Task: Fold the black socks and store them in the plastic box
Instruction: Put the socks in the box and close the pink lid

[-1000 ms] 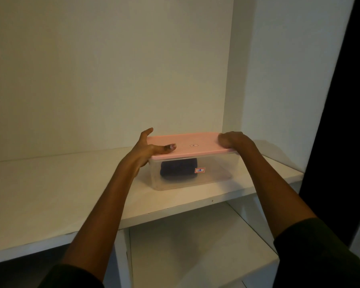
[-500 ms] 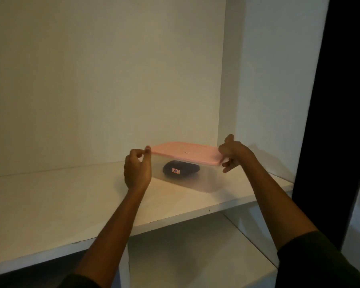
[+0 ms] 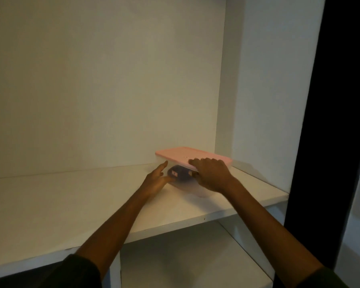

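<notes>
Item: clear plastic box [image 3: 197, 189] with pink lid [image 3: 187, 155], standing on a white shelf [image 3: 71, 196] inside a cupboard, toward the back right corner and set at an angle to the shelf edge.

Contents: black socks [image 3: 180, 175], a dark folded bundle seen through the clear wall, partly behind a small label [image 3: 174, 173]. Lid on.

Right hand [image 3: 211, 175]: laid over the near edge of the lid, fingers [image 3: 197, 162] curled on top and thumb under the rim, gripping the lid edge.

Left hand [image 3: 156, 180]: spread flat with nothing in it, fingertips touching or just beside the box's left wall; which of the two is unclear.

Step, as judged: folding and packing look complete; the box is being positioned on the shelf.

Next move, as judged: square the box against the back wall, confirm the lid is pressed down all round, then release both hands without dragging it forward.
</notes>
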Demonstrator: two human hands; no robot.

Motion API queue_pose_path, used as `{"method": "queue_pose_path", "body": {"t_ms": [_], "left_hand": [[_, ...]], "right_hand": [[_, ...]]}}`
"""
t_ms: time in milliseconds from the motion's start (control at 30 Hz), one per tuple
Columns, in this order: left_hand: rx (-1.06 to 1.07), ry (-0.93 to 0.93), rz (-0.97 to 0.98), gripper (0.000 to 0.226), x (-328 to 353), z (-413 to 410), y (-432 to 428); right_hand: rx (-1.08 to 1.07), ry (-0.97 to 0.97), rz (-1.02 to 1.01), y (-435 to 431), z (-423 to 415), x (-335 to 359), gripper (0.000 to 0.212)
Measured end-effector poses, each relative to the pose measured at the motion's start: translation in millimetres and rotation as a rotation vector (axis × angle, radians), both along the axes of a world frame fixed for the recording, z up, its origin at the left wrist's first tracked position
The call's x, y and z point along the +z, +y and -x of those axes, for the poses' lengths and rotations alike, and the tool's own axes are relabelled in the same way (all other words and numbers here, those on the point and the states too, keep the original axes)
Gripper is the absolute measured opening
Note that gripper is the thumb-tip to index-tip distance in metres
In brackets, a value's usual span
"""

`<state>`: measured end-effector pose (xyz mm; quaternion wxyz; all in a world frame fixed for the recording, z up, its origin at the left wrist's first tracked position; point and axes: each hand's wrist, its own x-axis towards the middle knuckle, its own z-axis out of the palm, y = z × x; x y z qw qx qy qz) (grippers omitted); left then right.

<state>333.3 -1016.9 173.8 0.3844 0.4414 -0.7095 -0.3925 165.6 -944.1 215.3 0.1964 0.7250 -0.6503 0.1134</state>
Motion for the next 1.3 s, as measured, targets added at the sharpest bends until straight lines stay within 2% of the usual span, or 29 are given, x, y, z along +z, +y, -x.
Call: {"method": "queue_pose_path", "body": {"t_ms": [133, 400, 667, 900, 1300], "left_hand": [[-0.025, -0.085, 0.03, 0.07, 3.8, 9.8, -2.1], [-0.021, -0.235, 0.119, 0.077, -8.5, 17.7, -20.1], [0.062, -0.224, 0.107, 0.069, -11.8, 9.1, -41.5], [0.079, -0.259, 0.122, 0.068, -11.9, 9.5, -42.5], [0.097, -0.257, 0.127, 0.066, -11.6, 10.0, -45.8]], "right_hand": [[-0.03, 0.022, 0.149, -10.9, -9.7, -11.1, 0.03], [-0.18, -0.003, 0.186, -43.3, 17.8, -3.4, 0.03], [-0.29, -0.058, 0.166, -81.9, 44.5, 11.9, 0.032], [-0.324, -0.028, 0.132, -107.4, 62.2, -6.4, 0.03], [-0.311, -0.016, 0.301, -131.8, 70.1, -25.0, 0.025]]}}
